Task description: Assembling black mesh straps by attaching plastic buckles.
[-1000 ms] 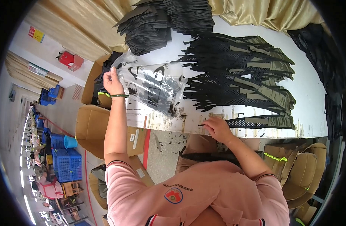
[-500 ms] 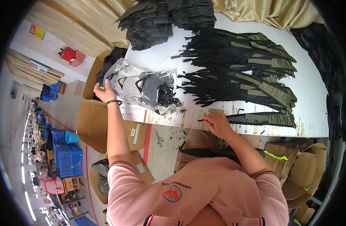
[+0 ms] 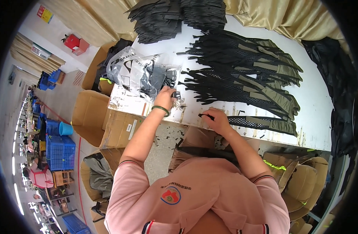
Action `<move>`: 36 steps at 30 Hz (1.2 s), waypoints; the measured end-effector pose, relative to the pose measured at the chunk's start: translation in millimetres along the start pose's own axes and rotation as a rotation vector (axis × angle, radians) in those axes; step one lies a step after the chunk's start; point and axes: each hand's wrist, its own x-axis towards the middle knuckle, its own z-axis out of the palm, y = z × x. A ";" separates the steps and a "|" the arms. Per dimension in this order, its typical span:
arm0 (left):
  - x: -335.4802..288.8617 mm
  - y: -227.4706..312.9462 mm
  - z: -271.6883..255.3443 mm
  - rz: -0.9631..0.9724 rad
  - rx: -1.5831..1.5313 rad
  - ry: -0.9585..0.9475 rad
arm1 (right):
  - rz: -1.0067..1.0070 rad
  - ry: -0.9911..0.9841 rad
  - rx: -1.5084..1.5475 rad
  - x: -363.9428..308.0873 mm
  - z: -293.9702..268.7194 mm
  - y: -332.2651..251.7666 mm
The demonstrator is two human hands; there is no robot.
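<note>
Reaching in at the L part of the near edge, head view: L hand (image 3: 164, 97) w/ a dark green bangle (image 3: 161, 110) at the wrist is at the R, lower end of a crumpled clear plastic bag w/ black print (image 3: 138, 76). Fingers point away from the body, by the small black plastic buckles (image 3: 171, 75) bunched at that end; one black buckle (image 3: 177, 94) shows right by the fingertips. Can't tell if the L grip has closed on any, fingers partly hidden. Bag lies at the L edge of the white, scuffed surface (image 3: 317, 115), its far L end poking past that edge.

R hand (image 3: 215, 120) is nr the middle of the near edge, grip narrow, pinching a short narrow black strip (image 3: 201, 115) that sticks out to its L. From its R side a long strap of black mesh & olive fabric (image 3: 260, 123) runs along the near edge twd the near R corner; hand hides whether strip & strap join.

Beyond it, mid-surface, a big heap of similar black & olive straps (image 3: 245, 72), loose ends to the L. At the far edge, L part, two stacks of flat black pieces (image 3: 157, 23), w/ a shiny gold curtain (image 3: 278, 15) behind. Open brown cardboard box (image 3: 89, 117) below the near L corner.
</note>
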 end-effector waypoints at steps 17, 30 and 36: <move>-60.0 107.2 2.0 -0.291 -1.690 -0.420 | 0.381 -0.216 0.829 -7.5 -46.0 -28.6; -62.5 108.7 20.5 -0.227 -1.845 -0.618 | 0.385 -0.385 0.781 -21.3 -49.5 -41.4; -64.2 109.2 23.2 -0.170 -1.887 -0.626 | 0.358 -0.369 0.684 -20.6 -48.6 -44.8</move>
